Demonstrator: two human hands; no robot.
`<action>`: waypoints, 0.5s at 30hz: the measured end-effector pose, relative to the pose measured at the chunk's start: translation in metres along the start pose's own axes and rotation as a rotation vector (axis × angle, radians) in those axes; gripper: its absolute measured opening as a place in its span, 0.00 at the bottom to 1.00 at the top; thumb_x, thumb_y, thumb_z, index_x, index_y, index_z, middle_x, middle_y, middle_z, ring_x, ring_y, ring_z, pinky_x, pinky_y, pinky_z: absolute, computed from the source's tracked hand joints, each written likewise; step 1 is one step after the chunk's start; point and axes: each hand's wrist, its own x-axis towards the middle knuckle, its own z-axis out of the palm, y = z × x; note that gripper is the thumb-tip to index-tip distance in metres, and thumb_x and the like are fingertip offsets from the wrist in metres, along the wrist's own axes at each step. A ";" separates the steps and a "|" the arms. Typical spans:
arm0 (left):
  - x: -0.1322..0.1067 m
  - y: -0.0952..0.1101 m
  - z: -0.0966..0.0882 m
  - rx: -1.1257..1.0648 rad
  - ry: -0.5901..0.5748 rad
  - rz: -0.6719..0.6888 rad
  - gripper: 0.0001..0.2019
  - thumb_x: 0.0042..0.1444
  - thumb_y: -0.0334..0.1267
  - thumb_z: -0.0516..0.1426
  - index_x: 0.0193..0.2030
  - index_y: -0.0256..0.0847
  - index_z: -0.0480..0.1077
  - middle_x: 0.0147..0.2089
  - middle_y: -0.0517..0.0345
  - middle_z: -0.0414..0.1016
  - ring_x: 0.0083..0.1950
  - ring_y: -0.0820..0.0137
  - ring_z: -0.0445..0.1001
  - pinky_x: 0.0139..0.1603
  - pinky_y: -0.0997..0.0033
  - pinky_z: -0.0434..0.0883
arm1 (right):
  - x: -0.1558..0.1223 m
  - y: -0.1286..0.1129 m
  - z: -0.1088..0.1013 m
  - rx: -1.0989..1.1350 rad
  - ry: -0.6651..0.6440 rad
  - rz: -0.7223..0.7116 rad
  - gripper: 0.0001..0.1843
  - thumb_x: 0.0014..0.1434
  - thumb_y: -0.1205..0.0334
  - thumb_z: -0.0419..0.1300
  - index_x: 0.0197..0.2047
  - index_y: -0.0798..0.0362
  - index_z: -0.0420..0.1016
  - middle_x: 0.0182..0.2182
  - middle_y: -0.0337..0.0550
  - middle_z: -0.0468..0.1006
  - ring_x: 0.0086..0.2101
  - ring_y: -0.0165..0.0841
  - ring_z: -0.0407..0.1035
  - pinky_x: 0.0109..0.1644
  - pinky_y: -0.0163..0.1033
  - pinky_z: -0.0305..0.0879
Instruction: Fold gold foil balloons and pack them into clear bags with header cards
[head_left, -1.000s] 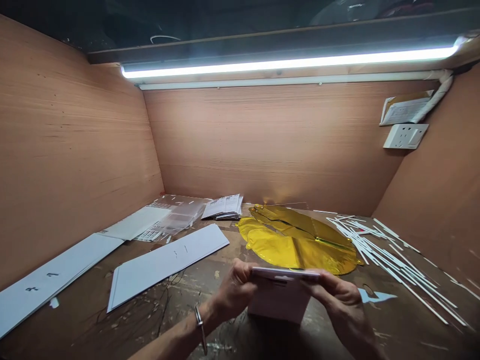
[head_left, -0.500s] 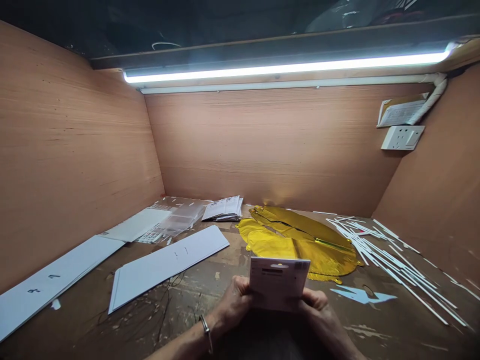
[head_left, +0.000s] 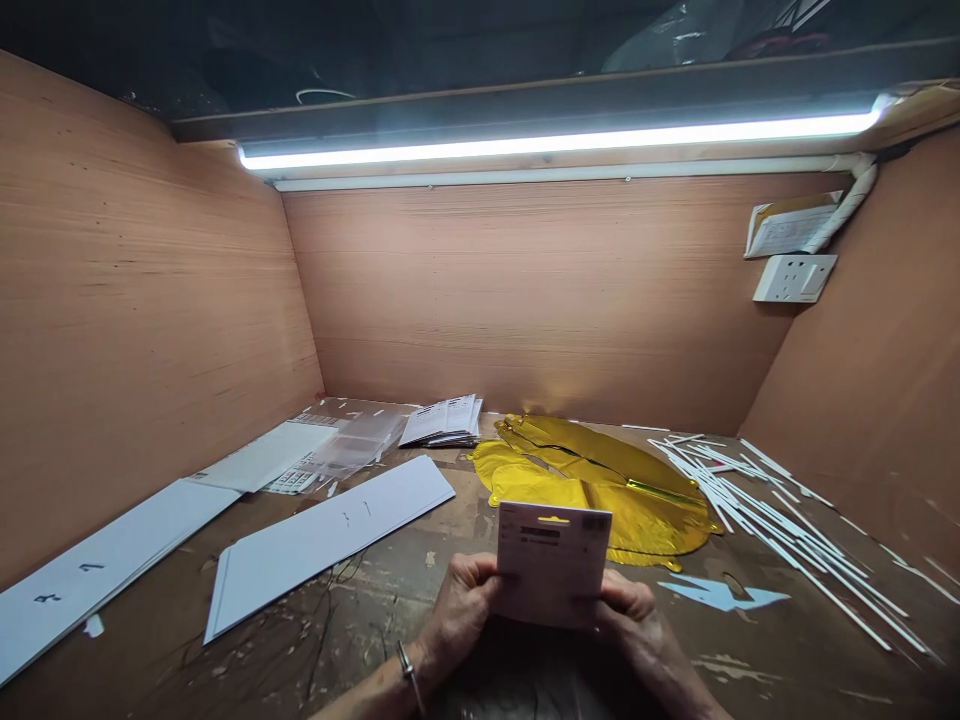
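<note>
A printed header card (head_left: 551, 565) with a hang hole near its top edge stands upright in front of me, between both hands. My left hand (head_left: 472, 600) pinches its left side, thumb and fingers closed. On the opposite side my right hand (head_left: 628, 610) grips the right edge in the same way. Whether the card is single or part of a small stack, I cannot tell. Just behind it lie flat gold foil balloons (head_left: 645, 510), partly covered by the card's upper edge.
Long white boards (head_left: 337, 535) lie at left, with clear plastic sleeves (head_left: 367, 435) behind. A pile of printed cards (head_left: 444, 420) rests near the back wall. Thin white strips (head_left: 772, 530) and a pale blue cut piece (head_left: 727, 592) are at right. A socket (head_left: 795, 278) is on the wall.
The card has risen slightly and its printed face shows more clearly. Both hands keep their hold. The whole view has shifted a little.
</note>
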 end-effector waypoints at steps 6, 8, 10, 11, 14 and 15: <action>0.002 -0.009 0.000 0.154 0.044 0.064 0.13 0.48 0.44 0.55 0.30 0.34 0.74 0.32 0.55 0.72 0.38 0.67 0.68 0.39 0.72 0.65 | 0.004 0.012 0.001 -0.058 0.015 -0.027 0.14 0.49 0.52 0.56 0.24 0.52 0.76 0.27 0.40 0.74 0.36 0.38 0.66 0.42 0.39 0.62; 0.009 -0.011 0.001 0.154 0.077 0.036 0.13 0.47 0.44 0.55 0.28 0.33 0.72 0.30 0.56 0.72 0.35 0.67 0.69 0.36 0.72 0.66 | 0.008 0.008 0.003 -0.156 0.019 0.026 0.14 0.51 0.53 0.55 0.28 0.54 0.75 0.29 0.40 0.75 0.34 0.37 0.67 0.38 0.37 0.63; 0.015 -0.010 0.004 0.143 0.149 -0.042 0.15 0.48 0.45 0.54 0.32 0.33 0.69 0.25 0.57 0.71 0.29 0.68 0.69 0.31 0.72 0.67 | 0.015 0.004 0.005 -0.305 0.029 0.102 0.14 0.53 0.55 0.53 0.35 0.56 0.74 0.29 0.40 0.76 0.31 0.33 0.69 0.32 0.34 0.63; 0.018 -0.008 0.005 0.181 0.188 -0.103 0.16 0.48 0.45 0.53 0.36 0.32 0.68 0.23 0.58 0.70 0.26 0.68 0.69 0.29 0.71 0.67 | 0.020 0.003 0.005 -0.378 0.052 0.132 0.15 0.52 0.56 0.53 0.37 0.57 0.73 0.28 0.40 0.76 0.29 0.32 0.69 0.30 0.32 0.63; 0.024 0.001 0.004 0.612 0.262 -0.236 0.25 0.49 0.49 0.51 0.48 0.29 0.60 0.25 0.53 0.72 0.28 0.62 0.72 0.31 0.64 0.67 | 0.035 0.003 -0.009 -0.549 0.164 0.192 0.17 0.47 0.51 0.57 0.34 0.56 0.74 0.25 0.39 0.76 0.26 0.32 0.68 0.27 0.32 0.60; 0.024 0.003 0.003 0.815 0.267 -0.205 0.28 0.50 0.50 0.50 0.50 0.28 0.59 0.29 0.48 0.73 0.34 0.58 0.72 0.34 0.60 0.67 | 0.037 0.005 -0.019 -0.609 0.212 0.205 0.17 0.46 0.50 0.58 0.34 0.55 0.74 0.26 0.40 0.76 0.27 0.32 0.68 0.29 0.32 0.60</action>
